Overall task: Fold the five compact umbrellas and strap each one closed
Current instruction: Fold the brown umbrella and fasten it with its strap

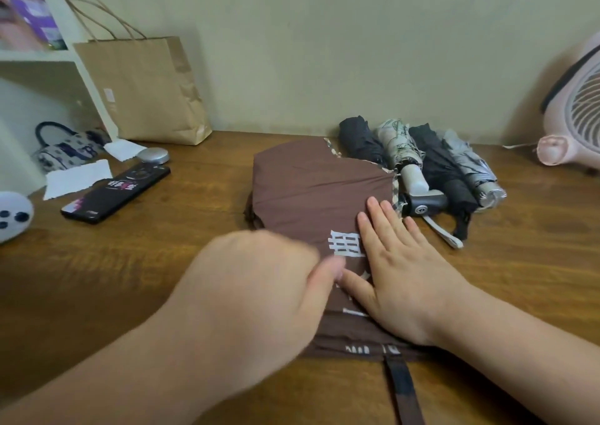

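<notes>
A brown umbrella (311, 184) with white printed characters lies flattened on the wooden table (162, 262), its dark strap (404, 389) trailing toward me. My right hand (402, 262) presses flat on the canopy, fingers straight. My left hand (256, 281) lies on the canopy's left part, blurred, its thumb touching the cloth beside my right thumb; its fingers are hidden. Behind the canopy lie several rolled umbrellas: a black one (360, 142), a cream patterned one (399, 145), another black one (444, 171) and a grey one (467, 161).
A brown paper bag (146, 90) leans on the wall at the back left. A phone (117, 194), torn paper pieces (78, 178), a silver round case (153, 156) and a patterned pouch (65, 148) lie left. A pink fan (574, 109) stands at the right edge.
</notes>
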`<state>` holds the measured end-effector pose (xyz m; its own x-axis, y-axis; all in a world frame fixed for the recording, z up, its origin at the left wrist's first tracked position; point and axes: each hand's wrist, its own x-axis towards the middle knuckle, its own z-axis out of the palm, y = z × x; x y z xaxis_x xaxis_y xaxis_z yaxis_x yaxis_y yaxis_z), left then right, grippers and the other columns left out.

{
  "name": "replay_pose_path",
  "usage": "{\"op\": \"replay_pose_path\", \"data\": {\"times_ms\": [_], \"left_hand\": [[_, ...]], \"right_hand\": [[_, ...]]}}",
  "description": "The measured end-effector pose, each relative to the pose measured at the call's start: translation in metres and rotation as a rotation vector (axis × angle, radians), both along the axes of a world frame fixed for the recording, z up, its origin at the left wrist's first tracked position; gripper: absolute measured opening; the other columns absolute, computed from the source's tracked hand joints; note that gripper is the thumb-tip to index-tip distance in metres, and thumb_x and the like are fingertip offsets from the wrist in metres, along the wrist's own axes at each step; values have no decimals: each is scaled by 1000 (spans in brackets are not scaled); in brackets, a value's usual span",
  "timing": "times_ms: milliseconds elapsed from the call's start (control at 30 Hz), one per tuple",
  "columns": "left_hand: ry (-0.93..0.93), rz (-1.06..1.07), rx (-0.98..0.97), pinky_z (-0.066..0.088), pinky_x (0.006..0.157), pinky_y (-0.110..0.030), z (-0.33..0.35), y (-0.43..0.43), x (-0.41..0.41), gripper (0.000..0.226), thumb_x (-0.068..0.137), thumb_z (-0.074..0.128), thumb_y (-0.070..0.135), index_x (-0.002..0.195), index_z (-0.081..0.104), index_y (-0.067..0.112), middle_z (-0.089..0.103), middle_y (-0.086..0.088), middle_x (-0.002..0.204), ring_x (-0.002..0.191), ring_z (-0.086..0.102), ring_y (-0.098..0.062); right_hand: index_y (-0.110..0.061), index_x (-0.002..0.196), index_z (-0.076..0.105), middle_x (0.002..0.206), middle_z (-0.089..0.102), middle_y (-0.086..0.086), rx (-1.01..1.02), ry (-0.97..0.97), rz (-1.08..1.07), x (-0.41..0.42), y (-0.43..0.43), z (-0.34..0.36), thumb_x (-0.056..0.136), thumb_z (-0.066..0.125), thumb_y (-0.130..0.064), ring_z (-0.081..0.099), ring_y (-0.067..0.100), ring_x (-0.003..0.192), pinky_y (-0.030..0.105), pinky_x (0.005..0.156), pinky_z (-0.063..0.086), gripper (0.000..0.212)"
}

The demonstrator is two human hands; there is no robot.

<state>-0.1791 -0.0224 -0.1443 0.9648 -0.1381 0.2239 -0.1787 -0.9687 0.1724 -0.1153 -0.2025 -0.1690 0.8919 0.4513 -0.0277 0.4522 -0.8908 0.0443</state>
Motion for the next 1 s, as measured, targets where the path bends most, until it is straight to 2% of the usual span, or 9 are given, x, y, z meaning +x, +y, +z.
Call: {"op": "replay_pose_path", "data": {"times_ms": [67,100,167,300,567,667,733,800,1000], "left_hand": [[-228,-21,12,52,78,-39,15,-17,7,30,99,40,43,90,63,25,65,2,92,91,66,-23],[-158,-63,26,46,103,-40,16,-24,9,27,101,44,33,117,63,24,64,-1,124,120,60,-23],[-27,-64,94,12,127,-39,-4,-30,21,55,106,32,34,158,28,18,19,-6,169,157,13,-23],[192,11,118,-9,127,-41,-27,-17,16,62,106,5,50,164,-3,28,-22,9,169,154,-25,-16],[300,118,176,-8,125,-57,-26,-11,6,61,99,12,70,153,-15,57,-38,20,159,150,-34,-26],[308,111,143,-11,123,-61,-26,-11,7,59,99,12,71,151,-14,61,-39,22,158,149,-37,-27],[306,101,118,-12,122,-62,-27,-10,8,59,99,13,71,151,-14,61,-39,22,158,148,-38,-27],[301,91,110,-12,122,-62,-27,-9,8,60,99,14,71,151,-13,61,-38,21,159,148,-38,-28],[284,85,95,-14,121,-61,-31,-9,9,68,94,20,77,152,-11,61,-37,17,161,149,-37,-29]], "right_hand": [[-14,159,-19,163,-34,7,0,4,4,-1,0,0,56,-41,-81,-33,20,150,42,126,-10,125],[-14,160,-18,164,-33,7,11,-1,4,-2,-1,0,60,-39,-79,-33,20,150,41,126,-11,121],[-14,160,-17,164,-32,6,31,5,7,-4,-1,2,69,-26,-71,-32,19,150,42,126,-11,107],[-15,160,-17,163,-33,7,41,8,25,-3,-4,0,75,-18,-72,-32,20,150,44,127,-10,102],[-20,162,-11,168,-21,2,135,-27,37,-9,-9,7,100,27,-56,-23,15,154,43,127,-8,82],[-25,162,17,170,15,0,237,-138,125,-4,-14,22,93,45,-53,9,18,157,33,126,6,80],[-23,148,50,149,51,-2,446,-239,126,11,-12,42,88,59,-43,45,14,138,24,113,29,64],[-24,132,63,124,67,-8,699,-160,10,40,-1,69,88,63,-32,60,6,102,20,89,43,44],[-17,78,59,74,56,6,838,272,-263,152,40,96,86,63,-23,48,22,63,29,59,38,11]]}}
